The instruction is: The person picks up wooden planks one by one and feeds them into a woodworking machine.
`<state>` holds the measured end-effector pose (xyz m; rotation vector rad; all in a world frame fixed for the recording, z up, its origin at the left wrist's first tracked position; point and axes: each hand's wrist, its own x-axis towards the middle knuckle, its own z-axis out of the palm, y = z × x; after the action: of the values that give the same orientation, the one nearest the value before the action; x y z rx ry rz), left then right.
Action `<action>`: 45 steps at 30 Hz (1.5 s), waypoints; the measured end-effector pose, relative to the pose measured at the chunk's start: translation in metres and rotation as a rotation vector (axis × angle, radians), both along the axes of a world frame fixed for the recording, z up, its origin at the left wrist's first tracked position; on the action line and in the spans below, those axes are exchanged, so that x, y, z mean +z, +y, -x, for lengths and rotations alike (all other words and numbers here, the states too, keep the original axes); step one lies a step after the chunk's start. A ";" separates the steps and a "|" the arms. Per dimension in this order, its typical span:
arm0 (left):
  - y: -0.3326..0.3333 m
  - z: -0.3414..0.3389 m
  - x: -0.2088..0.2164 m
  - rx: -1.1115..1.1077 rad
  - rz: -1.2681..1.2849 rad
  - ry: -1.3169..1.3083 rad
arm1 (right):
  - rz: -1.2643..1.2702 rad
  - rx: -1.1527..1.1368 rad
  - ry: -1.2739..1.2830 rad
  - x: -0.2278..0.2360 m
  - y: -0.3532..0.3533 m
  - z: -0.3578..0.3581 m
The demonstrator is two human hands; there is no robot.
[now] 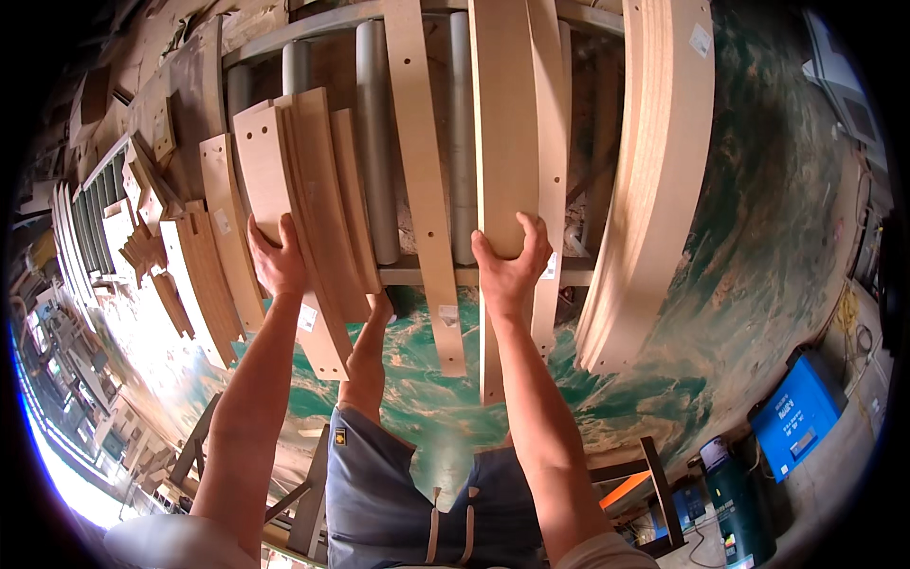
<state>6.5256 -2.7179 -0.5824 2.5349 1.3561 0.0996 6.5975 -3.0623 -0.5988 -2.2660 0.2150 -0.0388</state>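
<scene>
My left hand (pixel 277 260) is closed across a drilled wooden board (pixel 262 173), its thumb and fingers at the two long edges. More boards (pixel 320 180) lie close against that one on its right. My right hand (pixel 515 267) grips a long, plain wooden board (pixel 504 123) by its edges, thumb on the left and fingers on the right. Between the hands lies a narrow drilled strip (pixel 419 142). Just right of the right-hand board runs another drilled strip (pixel 554 142), partly covered by it.
Metal rollers (pixel 377 142) of a conveyor support the boards. A thick stack of long boards (pixel 664 190) stands at the right, and further stacks (pixel 197 280) at the left. On the green, dusty floor (pixel 758 209) are a blue box (pixel 798 415) and a dark cylinder (pixel 737 507).
</scene>
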 end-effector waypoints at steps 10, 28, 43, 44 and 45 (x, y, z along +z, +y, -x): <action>0.004 0.003 -0.003 0.000 0.022 0.009 | 0.157 -0.073 -0.019 0.002 -0.067 -0.022; 0.002 0.000 0.001 -0.002 0.027 0.052 | 0.494 0.297 -0.030 -0.062 -0.057 -0.027; -0.004 -0.012 0.014 0.010 0.046 -0.019 | 0.378 0.232 -0.043 -0.055 0.020 -0.011; -0.004 -0.012 0.018 0.029 0.092 -0.010 | 0.391 0.220 -0.029 -0.048 0.029 -0.011; -0.003 -0.011 0.020 0.025 0.110 -0.017 | 0.274 0.250 -0.010 -0.040 0.046 -0.006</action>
<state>6.5361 -2.7211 -0.5625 2.4221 1.3484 0.0496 6.6039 -3.0162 -0.6391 -2.5485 -0.0866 0.0552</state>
